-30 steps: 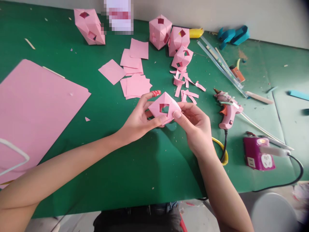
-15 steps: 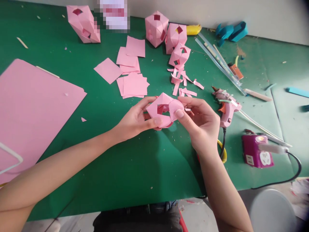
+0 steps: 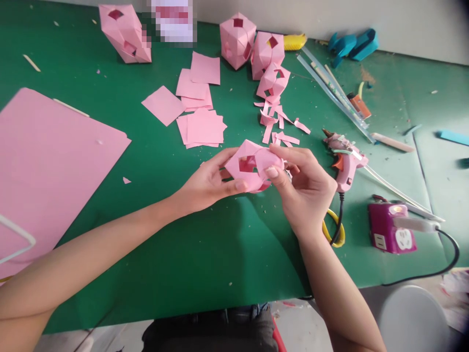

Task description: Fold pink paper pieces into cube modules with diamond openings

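Note:
Between my two hands, above the green table, is a folded pink paper shape with a square hole in its front. My left hand grips its left side, thumb along the lower front edge. At the right side, my right hand pinches a curved paper flap between thumb and forefinger. Behind the hands lie pink paper strips and a loose pile of pink paper squares. Finished-looking pink paper polyhedra with similar holes stand farther back, one of them a tall polyhedron.
A pink hot glue gun lies right of my right hand, its cord near a yellow ring. A purple power socket sits farther right. Large pink sheets cover the left side. Clear glue sticks and a yellow comb-like piece lie behind.
My right hand has shifted slightly right and turned a little with the flap. The paper shape has tilted slightly, and its hole looks narrower from here. My left hand keeps its hold.

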Motion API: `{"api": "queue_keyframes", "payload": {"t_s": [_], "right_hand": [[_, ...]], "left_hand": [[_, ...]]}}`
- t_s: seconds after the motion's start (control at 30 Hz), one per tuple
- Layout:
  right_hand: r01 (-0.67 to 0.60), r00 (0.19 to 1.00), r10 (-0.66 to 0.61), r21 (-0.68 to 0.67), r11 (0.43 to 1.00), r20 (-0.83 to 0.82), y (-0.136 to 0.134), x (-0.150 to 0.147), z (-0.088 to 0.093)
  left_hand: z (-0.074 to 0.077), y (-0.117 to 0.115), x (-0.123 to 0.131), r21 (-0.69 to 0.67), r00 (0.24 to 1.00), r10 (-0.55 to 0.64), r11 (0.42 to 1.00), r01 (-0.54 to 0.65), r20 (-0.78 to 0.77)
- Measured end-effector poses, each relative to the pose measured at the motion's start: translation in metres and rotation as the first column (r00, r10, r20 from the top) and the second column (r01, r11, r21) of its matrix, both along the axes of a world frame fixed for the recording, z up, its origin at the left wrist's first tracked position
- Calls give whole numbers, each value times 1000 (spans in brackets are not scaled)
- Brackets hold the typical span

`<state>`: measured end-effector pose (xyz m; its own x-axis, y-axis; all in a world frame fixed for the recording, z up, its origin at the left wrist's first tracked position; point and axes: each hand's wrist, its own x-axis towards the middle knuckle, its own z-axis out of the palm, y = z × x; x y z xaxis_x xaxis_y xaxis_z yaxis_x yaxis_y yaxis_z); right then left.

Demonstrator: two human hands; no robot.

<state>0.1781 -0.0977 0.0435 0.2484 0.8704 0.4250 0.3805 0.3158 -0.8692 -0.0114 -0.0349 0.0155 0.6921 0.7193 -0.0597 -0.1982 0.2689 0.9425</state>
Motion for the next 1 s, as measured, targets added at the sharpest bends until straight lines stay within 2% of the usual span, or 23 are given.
{"api": "queue_keyframes", "payload": {"t_s": [0.1, 0.23, 0.33, 0.53, 0.7, 1.0], "right_hand": [[5, 1000, -5, 10, 1000, -3, 0, -2, -3], [10, 1000, -10, 6, 1000, 0, -1, -5, -5], [-16, 1000, 16, 7, 1000, -12, -1, -3, -5], [-139, 988, 139, -5, 990, 73, -1, 6, 1], [-98, 994, 97, 20, 995, 44, 0, 3, -1], [-58, 998, 58, -15, 998, 10, -1, -1, -7]], "left_hand": [[-7, -5, 3, 149, 998, 50, 988, -53, 24], [-14, -17, 4, 370, 985, 162, 914, -169, 50], [-14, -22, 3, 465, 982, 187, 870, -163, -6], [-12, -20, 0, 588, 978, 187, 802, -101, -87], [-9, -19, 2, 688, 969, 230, 718, -105, -92], [-9, -18, 1, 673, 978, 191, 735, -84, -87]]}}
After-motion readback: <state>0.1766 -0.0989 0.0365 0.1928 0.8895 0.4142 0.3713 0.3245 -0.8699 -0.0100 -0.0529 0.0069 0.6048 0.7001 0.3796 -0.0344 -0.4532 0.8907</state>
